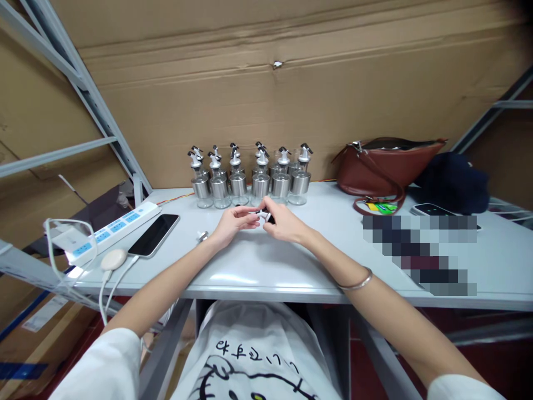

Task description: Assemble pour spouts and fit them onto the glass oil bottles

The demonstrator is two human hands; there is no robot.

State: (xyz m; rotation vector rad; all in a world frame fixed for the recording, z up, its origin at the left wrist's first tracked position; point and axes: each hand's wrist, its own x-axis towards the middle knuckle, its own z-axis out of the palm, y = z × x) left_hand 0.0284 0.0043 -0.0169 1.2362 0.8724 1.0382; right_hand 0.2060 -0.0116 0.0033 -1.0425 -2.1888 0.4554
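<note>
My right hand (285, 222) is closed round a silver-and-black bottle pourer (262, 214), held just above the table in front of the bottles. My left hand (233, 225) meets it from the other side, its fingertips pinching the pourer's end. The fingers partly cover the pourer. By my left wrist lies a small silver metal piece (202, 236), too small to make out fully. Beyond my hands, several glass oil bottles (261, 184) with steel bands stand upright in rows, topped by pourers with black flip lids.
On the left of the table (258, 266) are a white power strip (114, 230), a phone (154, 236), a round white charger (114, 259) and cables. A brown handbag (385, 166), a dark cap (453, 180) and another device (433, 210) sit right. Cardboard (291, 100) rises behind.
</note>
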